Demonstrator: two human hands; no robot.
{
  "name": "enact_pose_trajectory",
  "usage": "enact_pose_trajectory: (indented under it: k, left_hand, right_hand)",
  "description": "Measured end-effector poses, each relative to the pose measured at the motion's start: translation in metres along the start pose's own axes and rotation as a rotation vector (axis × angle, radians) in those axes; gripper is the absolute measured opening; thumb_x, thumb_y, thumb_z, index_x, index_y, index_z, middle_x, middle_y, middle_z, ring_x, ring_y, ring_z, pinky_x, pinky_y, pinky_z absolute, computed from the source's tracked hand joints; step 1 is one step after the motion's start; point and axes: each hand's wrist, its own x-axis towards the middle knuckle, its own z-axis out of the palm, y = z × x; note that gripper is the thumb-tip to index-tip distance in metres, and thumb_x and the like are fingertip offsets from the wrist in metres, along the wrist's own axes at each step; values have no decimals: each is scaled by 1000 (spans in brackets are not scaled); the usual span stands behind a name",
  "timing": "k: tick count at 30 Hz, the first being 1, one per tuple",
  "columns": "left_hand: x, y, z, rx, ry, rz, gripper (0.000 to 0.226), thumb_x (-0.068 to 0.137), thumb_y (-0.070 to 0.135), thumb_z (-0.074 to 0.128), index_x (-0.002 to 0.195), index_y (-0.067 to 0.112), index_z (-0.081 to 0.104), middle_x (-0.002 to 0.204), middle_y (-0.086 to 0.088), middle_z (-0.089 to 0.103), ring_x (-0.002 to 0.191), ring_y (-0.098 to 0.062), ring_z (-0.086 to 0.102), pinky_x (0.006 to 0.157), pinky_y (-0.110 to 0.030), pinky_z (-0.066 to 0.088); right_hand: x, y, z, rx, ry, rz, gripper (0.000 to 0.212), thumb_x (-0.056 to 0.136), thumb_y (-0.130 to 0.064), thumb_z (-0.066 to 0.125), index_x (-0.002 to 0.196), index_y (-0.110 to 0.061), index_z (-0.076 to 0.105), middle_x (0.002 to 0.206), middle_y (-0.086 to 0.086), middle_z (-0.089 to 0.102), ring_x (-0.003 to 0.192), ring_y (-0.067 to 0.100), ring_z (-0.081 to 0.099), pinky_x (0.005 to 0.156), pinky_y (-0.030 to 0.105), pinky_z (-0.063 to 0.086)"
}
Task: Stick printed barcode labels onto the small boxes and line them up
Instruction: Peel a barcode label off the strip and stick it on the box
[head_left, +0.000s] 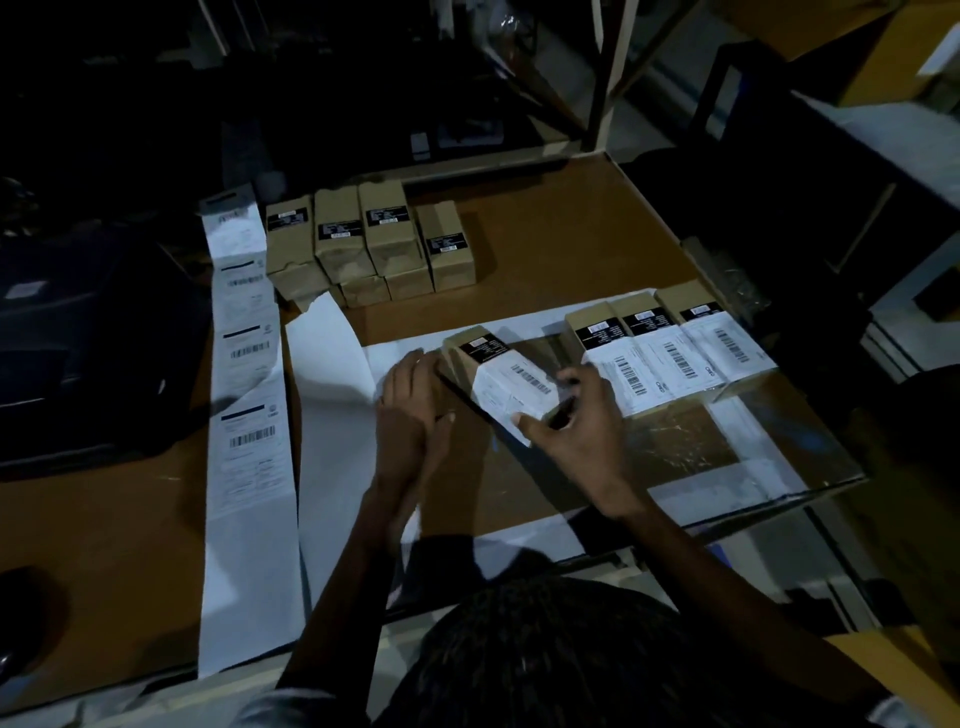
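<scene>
A small brown box (480, 349) lies slanted on the table in front of me, and a white barcode label (519, 385) is wrapped over its top. My left hand (413, 410) rests flat against the box's left side with straight fingers. My right hand (584, 421) grips the box's near right end, thumb on the label's near edge and fingers curled over the side. A thin dark thing shows under those fingers; I cannot tell what it is. Three labelled boxes (662, 348) stand side by side just to the right.
Several brown boxes (363, 244) with only black stickers are stacked at the back. A long strip of printed labels (249, 364) runs down the left, with white backing paper (332, 374) next to it. A dark printer (88, 332) sits far left. Shiny film (675, 441) covers the table's right.
</scene>
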Motion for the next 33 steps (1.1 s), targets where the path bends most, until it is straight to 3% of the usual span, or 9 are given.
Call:
enact_pose_trajectory:
  k: [3,5,7,11,17,24,33]
  left_hand:
    - [-10,15,12,-233,8,-269,62,94,59,44,138,16,48,138,-10,54,125,-27,53,107,-49,45]
    - [-15,24,21,-325,-55,-343,48,97,57,46,133,25,48,136,-3,56,124,-20,55,102,-40,49]
    - [-15,30,26,-364,-93,-286,40,99,52,47,131,29,49,135,2,58,125,-16,55,100,-37,50]
    - [-5,35,30,-378,-127,-203,51,96,59,45,140,33,45,136,6,59,122,-10,57,96,-32,51]
    - [13,52,35,-484,-172,-186,45,96,35,64,138,28,50,129,5,65,110,-8,65,90,-28,57]
    - [24,83,49,-546,-272,-152,43,96,24,65,138,22,53,126,5,68,110,-8,66,91,-29,57]
    - [33,93,55,-544,-243,-128,43,97,22,64,138,19,52,129,0,66,112,-13,64,90,-27,54]
  right_hand:
    - [-10,3,2,-142,-17,-18,71,72,-31,88,124,-30,39,136,7,37,129,28,43,95,43,54]
    - [-13,2,2,-164,-33,-17,72,73,-31,87,127,-28,39,137,6,33,129,28,40,96,43,54]
    - [-15,-1,2,-180,-48,-26,72,73,-32,86,128,-26,40,134,6,33,125,28,43,95,43,53]
    - [-20,-3,-2,-231,-55,-88,67,77,-37,83,129,-20,45,130,10,37,112,28,51,86,36,51]
    - [-24,-9,-20,-586,-11,-127,64,84,-61,69,129,-19,50,132,7,33,110,29,58,79,40,54]
    - [-19,3,-36,-593,40,-86,64,80,-57,74,122,-12,55,134,9,35,107,32,59,75,41,55]
    - [-9,17,-40,-464,48,-80,68,78,-53,80,126,-11,56,140,12,36,113,32,57,84,38,54]
